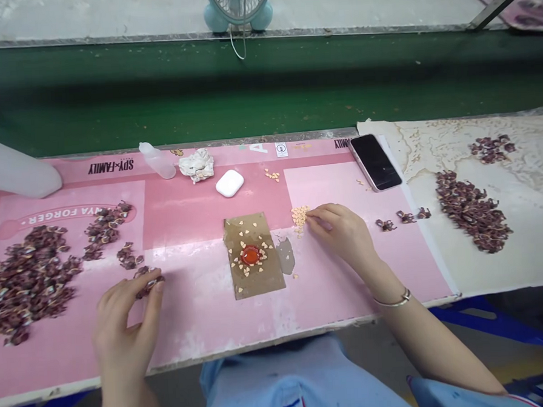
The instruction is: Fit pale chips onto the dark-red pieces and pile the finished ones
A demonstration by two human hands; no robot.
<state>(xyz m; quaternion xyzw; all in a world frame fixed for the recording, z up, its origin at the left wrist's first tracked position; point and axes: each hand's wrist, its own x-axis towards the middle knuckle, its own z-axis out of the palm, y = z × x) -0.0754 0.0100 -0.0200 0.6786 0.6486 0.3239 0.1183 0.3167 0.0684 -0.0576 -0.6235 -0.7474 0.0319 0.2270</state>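
My left hand (126,311) is at the left of the pink mat, thumb and index finger closed around a small dark brown crab-like piece (149,281). Beside it lie a few more such pieces and a large heap of dark brown pieces (34,280). My right hand (341,233) has its fingertips pinched at the edge of a pile of tiny tan pieces (299,215); what they hold is hidden. Between my hands lies a brown rectangular sheet (257,281), with a red-orange glossy blob (251,255) ringed by scattered tan pieces.
Behind are a translucent squeeze bottle (157,161), crumpled tissue (196,165), a white case (230,183) and a phone (376,163). A second heap of dark pieces (474,211) sits on stained paper at right. A fan (239,5) stands across the green gap.
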